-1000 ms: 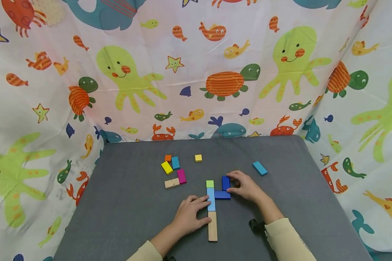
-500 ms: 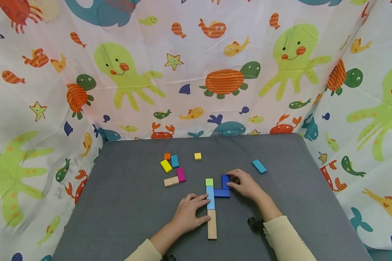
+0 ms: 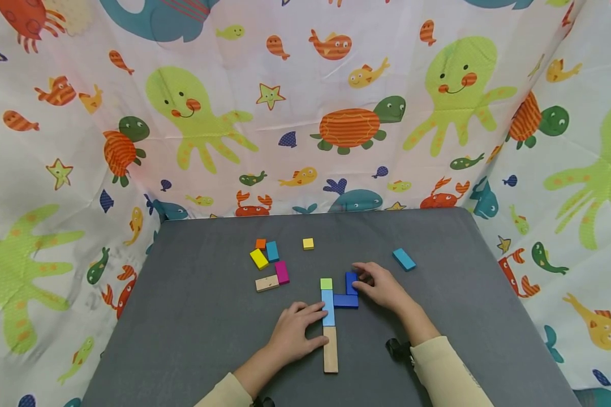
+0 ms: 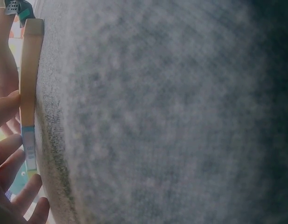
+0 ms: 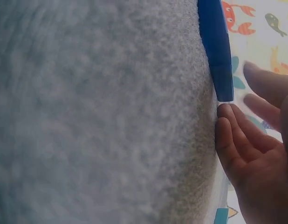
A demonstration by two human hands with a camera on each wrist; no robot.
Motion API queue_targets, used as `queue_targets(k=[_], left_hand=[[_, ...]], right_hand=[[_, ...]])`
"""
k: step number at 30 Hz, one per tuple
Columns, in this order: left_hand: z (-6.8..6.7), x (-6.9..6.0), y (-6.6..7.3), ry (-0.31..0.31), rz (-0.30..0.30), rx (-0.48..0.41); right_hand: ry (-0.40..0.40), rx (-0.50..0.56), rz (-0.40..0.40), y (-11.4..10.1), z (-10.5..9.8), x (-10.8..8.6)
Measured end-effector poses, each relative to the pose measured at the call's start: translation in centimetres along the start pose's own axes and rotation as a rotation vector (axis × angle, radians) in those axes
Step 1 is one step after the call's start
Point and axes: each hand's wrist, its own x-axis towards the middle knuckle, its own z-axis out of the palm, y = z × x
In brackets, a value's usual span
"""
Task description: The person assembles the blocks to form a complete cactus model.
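Note:
My left hand [image 3: 296,333] rests beside a line of blocks, fingers spread and fairly straight. Its fingertips touch the light blue block [image 3: 328,308], and its thumb touches the long plain wooden block [image 3: 330,350]. A small green block [image 3: 326,284] sits at the line's far end. A dark blue block [image 3: 347,301] lies crosswise against the light blue one. Another dark blue block [image 3: 351,282] extends away from its right end. My right hand [image 3: 382,285] is at that block's right side, fingers loosely bent. In the right wrist view, its fingertips [image 5: 223,109] are close to a blue block's end.
To the left lie a magenta block [image 3: 282,272], a short wooden block [image 3: 267,283], a yellow block [image 3: 259,259], a blue block [image 3: 272,251] and an orange cube [image 3: 261,243]. A yellow cube [image 3: 308,243] lies farther back. Another blue block [image 3: 404,259] is right, on the grey table [image 3: 209,339].
My right thumb has shifted slightly away from me along the dark blue block's side. The left hand stays in place. The head view has tilted a little; the blocks keep their arrangement.

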Motion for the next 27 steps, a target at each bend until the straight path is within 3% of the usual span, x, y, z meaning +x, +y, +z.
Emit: queue_targets(k=[6,18,22,27], left_hand=[[0.0,0.1,-0.1,-0.001,-0.004,0.001],[0.0,0.1,-0.2,-0.001,-0.006,-0.008],[0.0,0.2,-0.3,-0.001,-0.001,-0.01],[0.1,0.1,-0.3,0.005,0.006,-0.011]], right_hand=[[0.089,0.038,-0.025,0.2,-1.0,0.0],[0.174,-0.025,-0.039,1.6,-5.0,0.8],[0.17,-0.06,0.014,2.2,-6.6,0.8],[0.1,-0.063,0.067,3.2,-8.2,0.6]])
